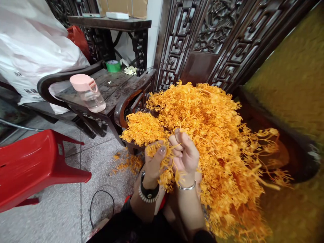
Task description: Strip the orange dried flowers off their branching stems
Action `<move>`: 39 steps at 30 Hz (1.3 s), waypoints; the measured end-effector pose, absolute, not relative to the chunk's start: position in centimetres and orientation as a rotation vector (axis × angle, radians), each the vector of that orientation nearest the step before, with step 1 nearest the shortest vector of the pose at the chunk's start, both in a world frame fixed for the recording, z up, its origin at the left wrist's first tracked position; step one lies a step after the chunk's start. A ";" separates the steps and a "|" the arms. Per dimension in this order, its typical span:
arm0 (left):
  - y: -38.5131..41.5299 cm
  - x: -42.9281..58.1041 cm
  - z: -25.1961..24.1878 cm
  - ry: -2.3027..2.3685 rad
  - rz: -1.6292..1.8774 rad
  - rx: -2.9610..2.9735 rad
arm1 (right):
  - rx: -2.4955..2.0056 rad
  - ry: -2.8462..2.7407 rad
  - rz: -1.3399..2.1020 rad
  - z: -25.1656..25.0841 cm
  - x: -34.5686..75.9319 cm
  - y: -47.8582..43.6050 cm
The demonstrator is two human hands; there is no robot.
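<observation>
A big heap of orange artificial flower sprigs [215, 135] lies across a dark carved wooden chair [131, 101] and my lap. My left hand [154, 162], with a black watch and bead bracelet at the wrist, is closed on a small bunch of sprigs [165, 168]. My right hand [186, 153], wearing a silver bangle, pinches the same bunch from the other side. Both hands are close together at the front edge of the heap.
A red plastic stool [35, 165] stands at the left on the grey floor. A pink-lidded water jug [88, 92] and green tape roll [113, 65] sit on a dark side table [118, 87]. White sacks [32, 47] are behind. Orange bits [126, 162] and a black cable [101, 202] lie on the floor.
</observation>
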State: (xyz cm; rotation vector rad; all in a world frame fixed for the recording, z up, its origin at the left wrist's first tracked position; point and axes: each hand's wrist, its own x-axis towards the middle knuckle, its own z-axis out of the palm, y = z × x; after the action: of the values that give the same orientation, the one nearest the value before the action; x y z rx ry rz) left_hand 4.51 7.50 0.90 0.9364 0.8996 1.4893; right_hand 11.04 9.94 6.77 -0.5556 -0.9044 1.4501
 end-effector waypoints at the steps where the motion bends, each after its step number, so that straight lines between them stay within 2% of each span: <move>1: 7.4 4.5 0.7 0.859 1.507 0.864 | -0.559 -0.894 1.475 6.9 10.9 9.7; 4: 7.2 4.6 0.3 0.748 1.526 0.708 | -0.536 -0.855 1.549 7.4 10.7 9.2; 10: 7.8 3.7 1.4 0.834 1.571 0.887 | -0.347 -0.689 1.576 7.8 12.4 9.5; 15: 8.5 2.7 3.0 0.435 1.627 0.600 | -0.337 -0.757 1.477 7.3 12.5 10.2; 22: 15.5 -1.9 1.7 1.020 1.803 0.787 | -0.456 -0.794 1.293 7.1 13.6 11.1; 25: 19.4 -4.5 1.0 1.611 1.651 1.528 | -0.462 -0.795 1.184 7.4 15.2 11.1; 27: 21.0 -5.7 0.6 1.780 1.448 1.915 | -0.420 -0.798 1.147 7.7 16.1 11.0; 34: 22.1 -6.4 -2.9 1.694 0.982 2.294 | -0.407 -0.770 1.145 8.0 16.9 10.9; 39: 20.7 -6.3 -5.7 1.668 0.839 2.400 | -0.278 -0.623 1.272 7.7 16.8 10.9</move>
State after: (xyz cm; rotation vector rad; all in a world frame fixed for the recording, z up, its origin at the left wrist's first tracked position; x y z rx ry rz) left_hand -6.30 20.70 -5.66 2.3999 1.6675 0.8393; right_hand 16.81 10.95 7.75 -0.2777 -0.6227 1.2715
